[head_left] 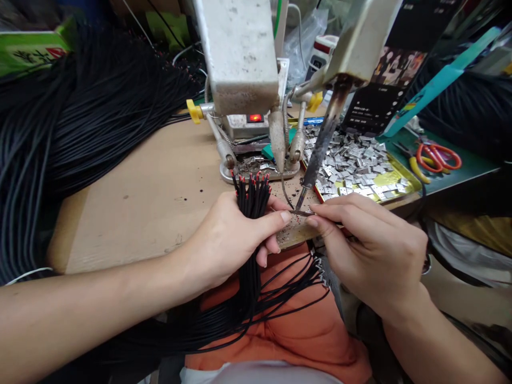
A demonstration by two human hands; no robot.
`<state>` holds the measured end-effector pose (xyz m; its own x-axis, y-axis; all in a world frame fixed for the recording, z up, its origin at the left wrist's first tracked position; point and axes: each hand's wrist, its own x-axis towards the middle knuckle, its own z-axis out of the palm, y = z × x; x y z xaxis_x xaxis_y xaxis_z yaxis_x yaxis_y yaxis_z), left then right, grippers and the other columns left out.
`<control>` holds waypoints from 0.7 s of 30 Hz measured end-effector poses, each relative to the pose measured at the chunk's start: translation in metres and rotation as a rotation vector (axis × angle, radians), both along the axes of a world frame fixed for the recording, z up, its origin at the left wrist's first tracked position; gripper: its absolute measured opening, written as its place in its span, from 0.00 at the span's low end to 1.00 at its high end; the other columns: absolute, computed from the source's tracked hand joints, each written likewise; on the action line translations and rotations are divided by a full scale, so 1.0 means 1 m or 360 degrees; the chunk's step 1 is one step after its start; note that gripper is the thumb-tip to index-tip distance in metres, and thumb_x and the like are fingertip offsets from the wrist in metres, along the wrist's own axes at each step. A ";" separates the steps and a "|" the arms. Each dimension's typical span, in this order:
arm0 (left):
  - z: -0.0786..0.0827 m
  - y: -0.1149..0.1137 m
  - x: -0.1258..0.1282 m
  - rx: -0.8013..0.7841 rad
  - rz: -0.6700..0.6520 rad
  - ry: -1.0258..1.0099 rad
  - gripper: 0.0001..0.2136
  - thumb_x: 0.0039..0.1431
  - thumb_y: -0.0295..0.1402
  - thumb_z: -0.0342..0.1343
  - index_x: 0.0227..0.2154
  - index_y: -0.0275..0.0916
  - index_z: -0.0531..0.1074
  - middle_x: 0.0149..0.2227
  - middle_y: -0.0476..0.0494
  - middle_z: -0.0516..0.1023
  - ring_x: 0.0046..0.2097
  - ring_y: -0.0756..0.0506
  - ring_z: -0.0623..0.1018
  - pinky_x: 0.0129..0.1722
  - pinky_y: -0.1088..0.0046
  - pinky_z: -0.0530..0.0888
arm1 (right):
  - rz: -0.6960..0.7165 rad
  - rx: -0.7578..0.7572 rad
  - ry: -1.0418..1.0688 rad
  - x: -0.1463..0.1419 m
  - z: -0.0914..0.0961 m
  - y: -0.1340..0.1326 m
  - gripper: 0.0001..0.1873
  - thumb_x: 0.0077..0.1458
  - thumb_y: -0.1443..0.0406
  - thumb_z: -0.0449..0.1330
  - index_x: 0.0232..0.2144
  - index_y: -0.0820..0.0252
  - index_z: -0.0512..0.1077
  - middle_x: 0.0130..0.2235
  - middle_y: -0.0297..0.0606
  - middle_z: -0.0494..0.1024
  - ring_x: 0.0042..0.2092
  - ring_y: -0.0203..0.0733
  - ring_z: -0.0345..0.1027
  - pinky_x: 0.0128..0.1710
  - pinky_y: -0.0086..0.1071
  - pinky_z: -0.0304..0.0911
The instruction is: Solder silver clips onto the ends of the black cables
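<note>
2 hands. L hand wrapped tight round 1 bundle of black wires, red tips up. R hand: fingertips pinched on 1 small metal strip, just beside bundle, just below 1 soldering iron tip. 1 tray of metal clips behind.

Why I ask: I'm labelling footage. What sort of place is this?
Probably a small electronics assembly workshop: there is a bench-mounted soldering iron, bundled black wires with red-tipped ends, and a gold-coloured tray of small metal parts.
</note>
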<state>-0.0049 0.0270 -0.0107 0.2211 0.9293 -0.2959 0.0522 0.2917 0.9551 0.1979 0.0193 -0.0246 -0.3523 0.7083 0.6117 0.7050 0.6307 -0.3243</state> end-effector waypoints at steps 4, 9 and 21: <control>-0.001 0.000 0.000 -0.0013 -0.0006 -0.0014 0.07 0.59 0.36 0.63 0.35 0.39 0.75 0.18 0.50 0.75 0.16 0.51 0.69 0.15 0.78 0.67 | -0.0010 -0.0002 -0.0003 -0.001 0.001 0.000 0.07 0.55 0.75 0.65 0.37 0.63 0.77 0.36 0.40 0.81 0.39 0.41 0.74 0.43 0.34 0.69; -0.001 0.000 -0.001 -0.0006 0.0000 -0.0023 0.05 0.59 0.36 0.63 0.35 0.40 0.76 0.18 0.51 0.74 0.16 0.52 0.69 0.15 0.79 0.68 | -0.0027 -0.0108 0.0008 -0.002 0.002 0.000 0.04 0.58 0.73 0.64 0.35 0.62 0.76 0.34 0.39 0.80 0.38 0.41 0.74 0.40 0.34 0.67; -0.005 0.000 -0.002 0.0012 -0.0012 -0.0108 0.03 0.59 0.34 0.62 0.35 0.42 0.76 0.18 0.52 0.73 0.18 0.51 0.70 0.15 0.77 0.70 | -0.0042 -0.0256 0.0010 -0.003 0.005 -0.004 0.03 0.58 0.71 0.64 0.35 0.61 0.78 0.33 0.39 0.79 0.37 0.43 0.73 0.39 0.37 0.65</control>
<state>-0.0070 0.0271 -0.0154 0.2474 0.9297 -0.2729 -0.0105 0.2842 0.9587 0.1946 0.0156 -0.0195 -0.3290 0.8061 0.4919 0.7182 0.5518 -0.4240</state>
